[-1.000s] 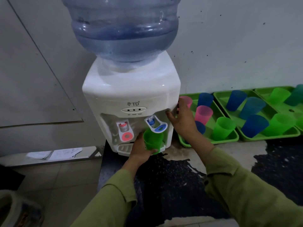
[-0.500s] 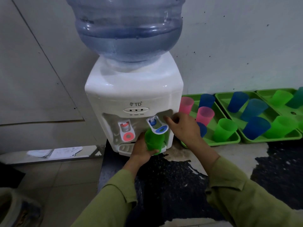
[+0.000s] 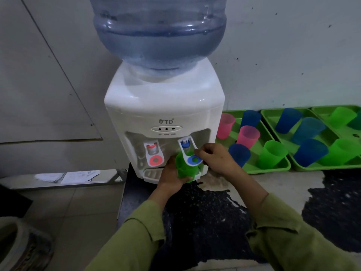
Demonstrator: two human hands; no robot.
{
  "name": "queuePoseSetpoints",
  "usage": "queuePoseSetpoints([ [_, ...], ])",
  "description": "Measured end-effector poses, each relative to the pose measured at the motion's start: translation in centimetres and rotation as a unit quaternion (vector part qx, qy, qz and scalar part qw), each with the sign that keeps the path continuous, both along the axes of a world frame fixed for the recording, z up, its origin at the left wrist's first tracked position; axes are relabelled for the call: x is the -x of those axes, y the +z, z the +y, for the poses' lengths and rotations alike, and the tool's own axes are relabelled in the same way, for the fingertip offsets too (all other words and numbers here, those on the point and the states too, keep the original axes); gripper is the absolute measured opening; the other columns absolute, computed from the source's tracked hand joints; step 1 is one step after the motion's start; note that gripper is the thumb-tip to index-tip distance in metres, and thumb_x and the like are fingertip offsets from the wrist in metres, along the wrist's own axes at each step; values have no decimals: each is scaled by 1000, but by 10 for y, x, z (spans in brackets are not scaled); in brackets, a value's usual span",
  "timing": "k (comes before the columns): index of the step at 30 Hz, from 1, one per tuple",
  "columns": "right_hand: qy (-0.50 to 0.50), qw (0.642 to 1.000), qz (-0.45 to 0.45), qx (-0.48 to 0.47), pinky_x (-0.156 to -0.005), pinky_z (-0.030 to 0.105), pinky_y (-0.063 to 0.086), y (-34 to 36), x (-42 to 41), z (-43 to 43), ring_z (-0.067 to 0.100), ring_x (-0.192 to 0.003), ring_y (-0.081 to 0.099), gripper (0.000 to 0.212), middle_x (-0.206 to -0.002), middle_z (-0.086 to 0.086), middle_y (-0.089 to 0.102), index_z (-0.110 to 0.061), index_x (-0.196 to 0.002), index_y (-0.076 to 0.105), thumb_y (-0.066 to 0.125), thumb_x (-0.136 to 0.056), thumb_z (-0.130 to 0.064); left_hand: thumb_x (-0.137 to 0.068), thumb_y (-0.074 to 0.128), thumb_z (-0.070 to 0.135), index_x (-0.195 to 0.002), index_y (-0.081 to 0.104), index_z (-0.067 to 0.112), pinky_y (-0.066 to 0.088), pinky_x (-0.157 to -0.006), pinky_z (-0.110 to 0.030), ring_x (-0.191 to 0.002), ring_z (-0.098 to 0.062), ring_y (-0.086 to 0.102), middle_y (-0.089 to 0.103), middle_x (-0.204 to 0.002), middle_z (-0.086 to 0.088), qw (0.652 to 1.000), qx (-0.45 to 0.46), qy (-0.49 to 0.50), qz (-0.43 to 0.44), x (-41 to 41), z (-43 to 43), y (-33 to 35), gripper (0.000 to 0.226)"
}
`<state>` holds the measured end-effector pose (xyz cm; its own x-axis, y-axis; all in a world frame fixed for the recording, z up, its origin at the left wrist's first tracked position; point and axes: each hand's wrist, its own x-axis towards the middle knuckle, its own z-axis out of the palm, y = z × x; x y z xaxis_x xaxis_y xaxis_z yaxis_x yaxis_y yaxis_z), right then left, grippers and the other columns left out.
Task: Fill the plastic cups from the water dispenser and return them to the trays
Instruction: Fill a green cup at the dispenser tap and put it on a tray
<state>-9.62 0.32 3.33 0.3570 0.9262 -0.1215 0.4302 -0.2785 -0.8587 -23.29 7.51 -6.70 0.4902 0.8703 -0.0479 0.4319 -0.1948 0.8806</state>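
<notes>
A white water dispenser (image 3: pixel 164 112) with a large blue bottle (image 3: pixel 159 32) on top stands against the wall. My left hand (image 3: pixel 171 176) holds a green cup (image 3: pixel 185 170) upright under the blue tap lever (image 3: pixel 190 153). My right hand (image 3: pixel 214 159) rests its fingertips on that blue lever. The red tap lever (image 3: pixel 154 154) sits to the left, untouched. To the right, green trays (image 3: pixel 273 169) hold pink, blue and green cups; whether they hold water is unclear.
The dispenser and trays stand on a worn black-and-white counter (image 3: pixel 214 212) whose left edge drops to a tiled floor (image 3: pixel 68 212). Papers (image 3: pixel 66 176) lie on a low ledge at the left. The nearest tray's blue cup (image 3: pixel 239 154) is close behind my right hand.
My right hand has moved left from the dispenser's side, near the first tray, onto the blue tap lever. My left hand keeps the green cup under the tap.
</notes>
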Motion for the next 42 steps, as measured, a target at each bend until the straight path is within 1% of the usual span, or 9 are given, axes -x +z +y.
queuePoseSetpoints([
  [7, 8, 994, -110, 1, -55, 26, 40, -23, 2, 4, 21, -64, 59, 28, -71, 13, 68, -8, -74, 60, 59, -89, -31, -60, 85, 7, -122, 42, 12, 49, -94, -41, -110, -22, 57, 59, -121, -5, 1000, 26, 5, -4, -2, 2, 0, 76],
  [13, -17, 982, -190, -5, -56, 28, 34, -34, 8, 13, 27, -66, 56, 32, -64, 5, 56, -16, -66, 49, 58, -89, -37, -61, 85, 10, -124, 42, 11, 47, -96, -40, -113, -22, 54, 55, -125, -5, 1000, 10, -2, 7, -1, 1, 2, 75],
  [16, -25, 974, -224, -10, -58, 31, 41, -36, 9, 15, 30, -72, 60, 30, -75, 12, 66, -14, -73, 57, 56, -90, -39, -63, 84, 11, -124, 41, 10, 45, -97, -38, -115, -21, 52, 54, -126, -6, 1000, 6, -1, 6, -1, 1, 3, 75],
  [19, -37, 966, -256, -29, -55, 29, 36, -38, 10, 15, 31, -72, 61, 30, -76, 13, 67, -11, -78, 63, 56, -90, -38, -63, 84, 12, -122, 42, 10, 46, -95, -39, -113, -22, 53, 54, -125, -7, 1000, -2, 0, 14, 0, 0, 4, 73],
  [23, -72, 968, -231, -59, -55, 27, 42, -38, 8, 5, 24, -69, 63, 29, -76, 7, 69, -13, -88, 68, 59, -88, -40, -61, 85, 11, -119, 45, 11, 46, -95, -41, -112, -25, 55, 56, -124, -9, 1000, -9, 13, 7, -1, -4, 5, 71],
  [28, -81, 971, -220, -56, -58, 34, 48, -40, -14, -18, 25, -71, 64, 23, -77, 9, 69, -11, -90, 65, 58, -89, -33, -57, 84, 14, -91, 48, 40, 49, -82, -29, -97, -17, 60, 61, -101, 8, 998, -36, 34, -28, 0, -25, 5, 56],
  [32, -72, 970, -228, -41, -58, 30, 42, -42, -36, -36, 26, -79, 63, 21, -85, 11, 69, -8, -91, 65, 57, -89, -27, -57, 86, 12, -107, 53, 18, 45, -84, -25, -101, -16, 57, 60, -109, -1, 994, -53, 82, -39, -2, -45, -3, 61],
  [35, -58, 971, -228, -32, -63, 32, 45, -41, -54, -56, 29, -82, 63, 21, -89, 13, 69, -6, -95, 64, 56, -89, -25, -56, 87, 7, -113, 54, 4, 48, -90, -34, -107, -26, 57, 61, -113, -13, 990, -40, 131, -39, -11, -63, -5, 65],
  [42, -8, 981, -184, -53, -83, 36, 50, -28, -108, -108, 28, -97, 63, 31, -108, 13, 67, -3, -112, 60, 61, -88, -24, -55, 88, 11, -116, 55, 4, 37, -87, -19, -108, -26, 56, 61, -117, -17, 983, -29, 183, 10, -41, -117, -9, 70],
])
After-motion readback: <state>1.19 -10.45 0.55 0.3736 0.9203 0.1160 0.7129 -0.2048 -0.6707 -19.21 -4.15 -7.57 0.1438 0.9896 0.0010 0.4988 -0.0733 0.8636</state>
